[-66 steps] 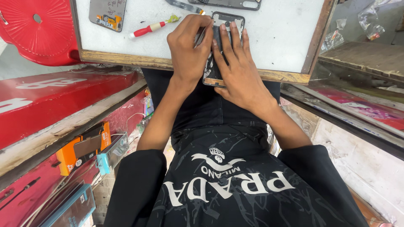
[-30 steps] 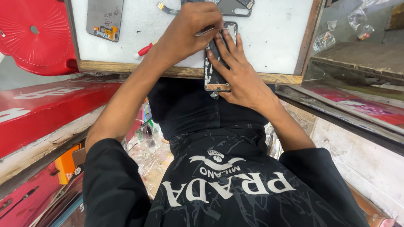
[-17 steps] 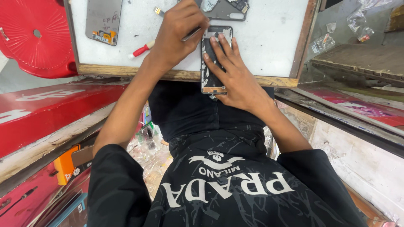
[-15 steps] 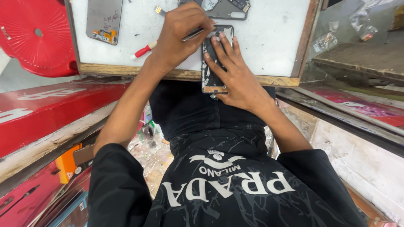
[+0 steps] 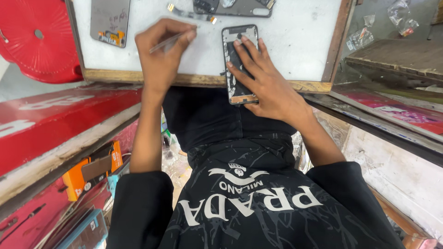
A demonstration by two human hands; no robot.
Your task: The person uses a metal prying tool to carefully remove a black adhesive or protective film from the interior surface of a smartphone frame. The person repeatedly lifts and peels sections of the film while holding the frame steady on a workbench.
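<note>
The left hand (image 5: 161,60) hovers over the white bench (image 5: 295,41), its thumb and forefinger pinching a pair of slim metal tweezers (image 5: 167,42) whose tips point down and away from the palm. I cannot tell whether anything sits between those tips.

The right hand (image 5: 267,83) lies flat on an opened phone (image 5: 240,62), fingers (image 5: 247,53) spread along its length and pressing it down. The phone lies lengthwise under them, its near end jutting past the bench's wooden edge (image 5: 194,79) and over the lap, its far end with the camera cut-out just beyond the fingertips.

Beyond the left hand's fingers lies a small flex strip with gold ends (image 5: 191,14); further out, a dark phone frame (image 5: 235,7). Off to the outer side of the left hand rests a grey back panel with an orange patch (image 5: 109,20), and past the bench a red plastic stool (image 5: 37,41).

The likeliest trouble seems to be the overhang: if the spread fingers ease their pressure, the phone could tip off the edge into the lap. A tweezer tip brought in at a slant could also scratch or short the exposed insides, and any tiny part held could drop and vanish among the clutter below the bench.
</note>
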